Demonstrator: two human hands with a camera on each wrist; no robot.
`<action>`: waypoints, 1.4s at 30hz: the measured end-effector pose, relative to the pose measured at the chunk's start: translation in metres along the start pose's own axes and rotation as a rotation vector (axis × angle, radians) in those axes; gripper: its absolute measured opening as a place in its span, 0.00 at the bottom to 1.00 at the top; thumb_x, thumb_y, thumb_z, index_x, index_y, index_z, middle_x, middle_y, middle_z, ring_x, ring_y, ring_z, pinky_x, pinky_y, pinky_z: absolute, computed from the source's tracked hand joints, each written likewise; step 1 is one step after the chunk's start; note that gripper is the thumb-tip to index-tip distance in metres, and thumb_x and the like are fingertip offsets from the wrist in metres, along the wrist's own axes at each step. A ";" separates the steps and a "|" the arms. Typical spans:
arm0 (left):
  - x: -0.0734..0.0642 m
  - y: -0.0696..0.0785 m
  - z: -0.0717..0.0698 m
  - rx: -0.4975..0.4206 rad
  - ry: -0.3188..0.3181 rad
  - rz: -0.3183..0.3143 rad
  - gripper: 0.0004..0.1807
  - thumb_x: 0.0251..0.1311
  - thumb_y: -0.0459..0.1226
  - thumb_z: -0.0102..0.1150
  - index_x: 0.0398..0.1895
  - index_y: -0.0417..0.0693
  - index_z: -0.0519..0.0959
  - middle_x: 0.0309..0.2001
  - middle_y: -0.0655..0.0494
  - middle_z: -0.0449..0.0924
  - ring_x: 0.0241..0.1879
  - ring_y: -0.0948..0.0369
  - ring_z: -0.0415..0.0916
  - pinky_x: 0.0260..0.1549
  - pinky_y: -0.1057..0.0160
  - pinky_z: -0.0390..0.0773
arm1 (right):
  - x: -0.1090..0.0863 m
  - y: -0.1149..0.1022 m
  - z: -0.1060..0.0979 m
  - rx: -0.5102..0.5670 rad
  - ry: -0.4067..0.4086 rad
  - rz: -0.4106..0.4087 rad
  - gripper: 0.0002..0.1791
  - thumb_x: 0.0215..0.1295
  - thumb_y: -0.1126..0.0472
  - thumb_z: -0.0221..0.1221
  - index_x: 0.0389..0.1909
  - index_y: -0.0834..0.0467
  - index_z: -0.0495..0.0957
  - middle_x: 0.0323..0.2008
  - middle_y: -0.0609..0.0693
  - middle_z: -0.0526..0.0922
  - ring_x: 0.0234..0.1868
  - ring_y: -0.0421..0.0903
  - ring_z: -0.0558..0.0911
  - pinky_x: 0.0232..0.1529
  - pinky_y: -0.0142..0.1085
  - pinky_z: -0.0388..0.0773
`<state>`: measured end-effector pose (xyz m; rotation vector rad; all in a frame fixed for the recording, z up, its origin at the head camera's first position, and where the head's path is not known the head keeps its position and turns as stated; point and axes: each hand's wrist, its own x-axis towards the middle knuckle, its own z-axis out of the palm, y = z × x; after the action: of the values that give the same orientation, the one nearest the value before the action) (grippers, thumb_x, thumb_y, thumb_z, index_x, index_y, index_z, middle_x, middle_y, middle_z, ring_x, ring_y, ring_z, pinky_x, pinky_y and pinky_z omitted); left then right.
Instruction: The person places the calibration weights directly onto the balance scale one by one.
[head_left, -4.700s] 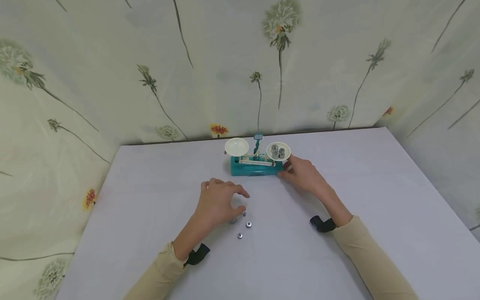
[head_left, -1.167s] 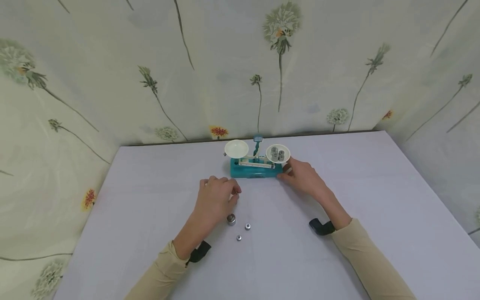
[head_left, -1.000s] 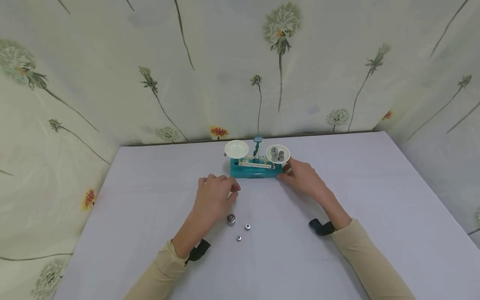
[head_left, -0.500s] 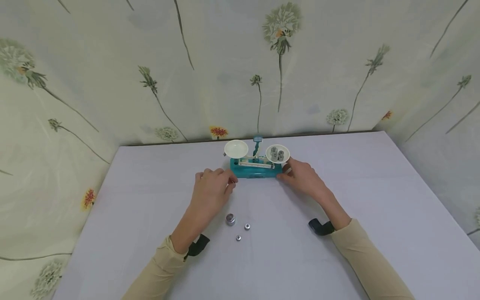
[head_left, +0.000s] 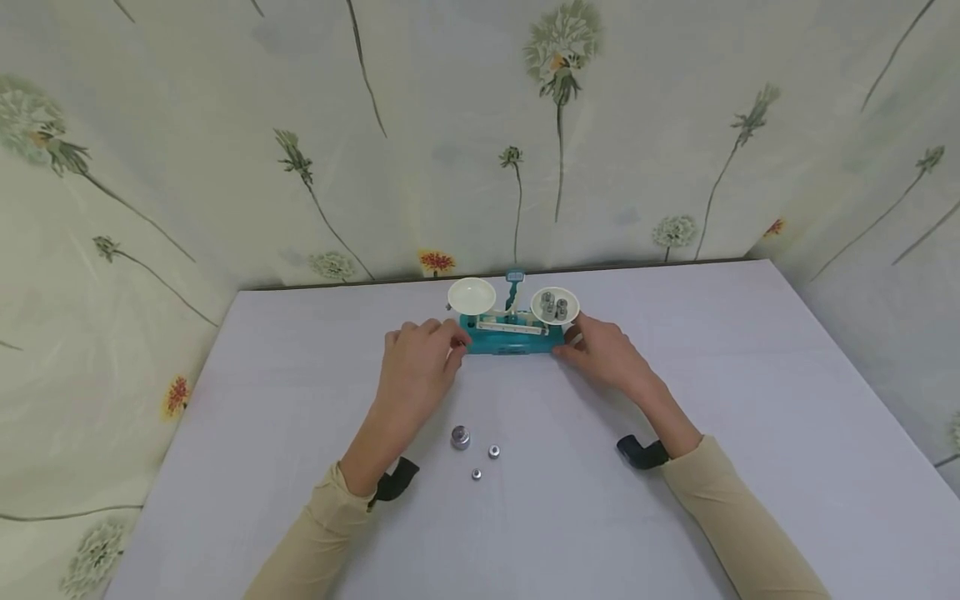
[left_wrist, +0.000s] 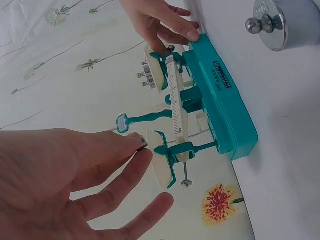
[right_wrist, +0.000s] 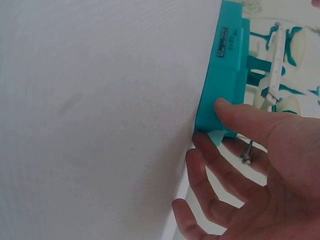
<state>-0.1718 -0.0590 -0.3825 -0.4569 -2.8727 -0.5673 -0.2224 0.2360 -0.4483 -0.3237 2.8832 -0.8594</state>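
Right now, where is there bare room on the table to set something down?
The white table is bare right of the right hand, left of the left hand, and between the three loose weights and the right sleeve. It is crowded around the balance, where both hands are close.

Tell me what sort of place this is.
Probably an indoor tabletop workspace: a broad white table before a pale, dandelion-printed backdrop, bearing a teal plastic balance scale with two round white pans, and small cylindrical silver metal weights.

One balance (head_left: 510,343), two pans (head_left: 472,297) (head_left: 573,305), three table weights (head_left: 461,439) (head_left: 493,452) (head_left: 476,475), one held weight (left_wrist: 142,144), several pan weights (head_left: 548,308), count unclear
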 end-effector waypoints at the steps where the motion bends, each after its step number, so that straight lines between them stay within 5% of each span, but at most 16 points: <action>1: 0.001 0.000 -0.001 -0.001 0.004 -0.002 0.06 0.72 0.38 0.69 0.49 0.53 0.88 0.45 0.53 0.92 0.48 0.46 0.84 0.60 0.40 0.80 | 0.000 0.000 0.000 0.000 0.000 0.002 0.32 0.77 0.57 0.63 0.77 0.59 0.66 0.58 0.65 0.86 0.58 0.63 0.87 0.56 0.58 0.85; 15: 0.016 0.000 0.001 -0.025 0.102 -0.006 0.07 0.74 0.39 0.67 0.50 0.50 0.87 0.45 0.52 0.92 0.45 0.46 0.84 0.56 0.41 0.81 | 0.001 0.000 -0.001 0.004 -0.004 0.005 0.31 0.77 0.57 0.63 0.76 0.59 0.68 0.58 0.65 0.87 0.57 0.62 0.88 0.56 0.58 0.86; 32: 0.034 -0.003 0.004 -0.008 0.146 -0.031 0.06 0.76 0.38 0.64 0.50 0.50 0.86 0.46 0.51 0.91 0.47 0.45 0.84 0.57 0.41 0.80 | 0.002 0.001 0.001 0.006 -0.005 -0.004 0.31 0.78 0.57 0.63 0.76 0.59 0.67 0.58 0.65 0.87 0.56 0.62 0.88 0.56 0.58 0.86; 42: 0.055 -0.003 0.010 0.034 0.153 -0.040 0.08 0.78 0.38 0.61 0.53 0.50 0.86 0.56 0.47 0.90 0.54 0.42 0.83 0.61 0.41 0.77 | 0.002 0.002 0.001 0.007 -0.005 0.008 0.31 0.77 0.56 0.63 0.76 0.58 0.67 0.58 0.64 0.87 0.56 0.62 0.88 0.55 0.57 0.86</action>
<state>-0.2260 -0.0432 -0.3803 -0.3366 -2.7463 -0.5343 -0.2243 0.2368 -0.4500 -0.3133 2.8738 -0.8665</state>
